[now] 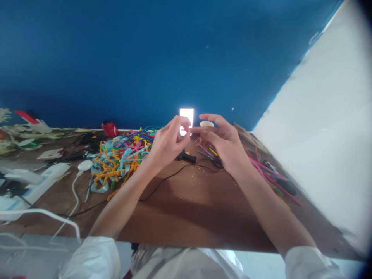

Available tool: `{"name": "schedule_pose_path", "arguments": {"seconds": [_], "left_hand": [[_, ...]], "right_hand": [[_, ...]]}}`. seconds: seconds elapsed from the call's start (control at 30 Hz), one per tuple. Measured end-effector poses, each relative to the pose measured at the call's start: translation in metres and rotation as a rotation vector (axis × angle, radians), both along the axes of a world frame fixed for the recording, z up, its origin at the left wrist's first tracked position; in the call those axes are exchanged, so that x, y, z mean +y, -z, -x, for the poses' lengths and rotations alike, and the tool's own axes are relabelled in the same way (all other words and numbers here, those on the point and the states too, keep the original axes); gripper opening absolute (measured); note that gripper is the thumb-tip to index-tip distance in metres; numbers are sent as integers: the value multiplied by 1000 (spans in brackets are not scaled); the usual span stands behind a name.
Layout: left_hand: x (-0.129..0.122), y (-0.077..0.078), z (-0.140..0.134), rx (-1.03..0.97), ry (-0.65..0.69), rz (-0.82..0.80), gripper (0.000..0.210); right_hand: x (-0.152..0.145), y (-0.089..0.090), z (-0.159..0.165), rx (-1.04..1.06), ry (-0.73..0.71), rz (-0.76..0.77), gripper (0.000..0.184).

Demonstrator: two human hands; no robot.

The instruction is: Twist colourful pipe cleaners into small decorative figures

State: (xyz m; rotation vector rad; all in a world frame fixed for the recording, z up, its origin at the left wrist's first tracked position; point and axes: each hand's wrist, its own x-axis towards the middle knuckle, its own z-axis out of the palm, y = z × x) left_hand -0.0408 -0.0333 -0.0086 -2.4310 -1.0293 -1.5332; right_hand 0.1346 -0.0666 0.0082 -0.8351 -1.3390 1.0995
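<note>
My left hand (170, 139) is raised over the table with its thumb and fingers pinched together. Whatever lies in that pinch, if anything, is too small to make out. Close beside it on the right, my right hand (225, 141) has its fingers apart, one of them reaching to the left fingertips; I see nothing held in it. Behind the hands stands a phone (187, 114) with a glaring bright screen, partly covered by the left hand. A white round object (207, 124) shows between the right hand's fingers, farther back. Below the hands lies a black tool like a glue gun (187, 156).
A tangled heap of coloured pipe cleaners (122, 159) lies left, more pipe cleaners (269, 172) right. A black cable (165, 179) crosses the brown table (197, 217). A white power strip (43, 184), white cord (74, 193) and red object (109, 128) are left. A blue wall (174, 58) stands behind.
</note>
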Motion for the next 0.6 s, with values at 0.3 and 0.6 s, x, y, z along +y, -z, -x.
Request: {"name": "schedule_pose_path", "arguments": {"seconds": [0.3,0.6], "left_hand": [[9,5,1,-40,86,79,27],[9,-1,-5,-472,448,461,30]], "right_hand": [[5,4,1,-11,-40,6,41],[23,9,-8,-67,22,2,41]]}}
